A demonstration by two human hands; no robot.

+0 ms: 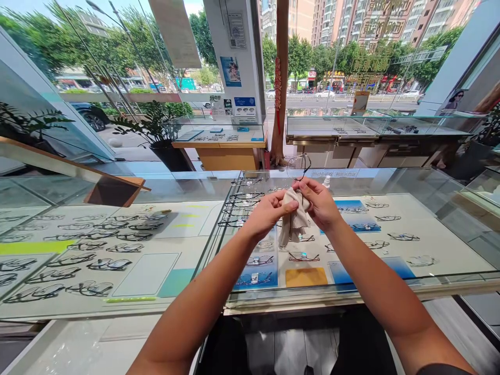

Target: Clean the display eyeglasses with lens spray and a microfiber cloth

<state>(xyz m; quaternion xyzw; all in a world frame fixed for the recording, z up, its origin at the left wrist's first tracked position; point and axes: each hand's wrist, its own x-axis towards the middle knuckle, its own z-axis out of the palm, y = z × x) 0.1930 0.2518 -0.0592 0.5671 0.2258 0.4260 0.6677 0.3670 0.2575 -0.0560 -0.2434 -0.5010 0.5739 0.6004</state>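
Note:
Above the glass display counter, my left hand point(269, 212) pinches a light beige cleaning cloth point(296, 211) whose loose end hangs down. Close beside it, my right hand point(319, 200) is closed on a pair of eyeglasses point(299, 165) with thin dark rims. The lenses stick up past my fingers. One temple of the glasses seems to run down into the cloth, though folds and fingers hide most of it. Both hands touch the cloth.
Under the counter's glass top point(269, 290) lie several rows of eyeglasses, blue cards and a yellow cloth point(306, 277). A small white bottle point(326, 182) stands beyond my right hand. At left, a wooden-edged board point(117, 190) juts over another showcase. Further display cases stand by the window.

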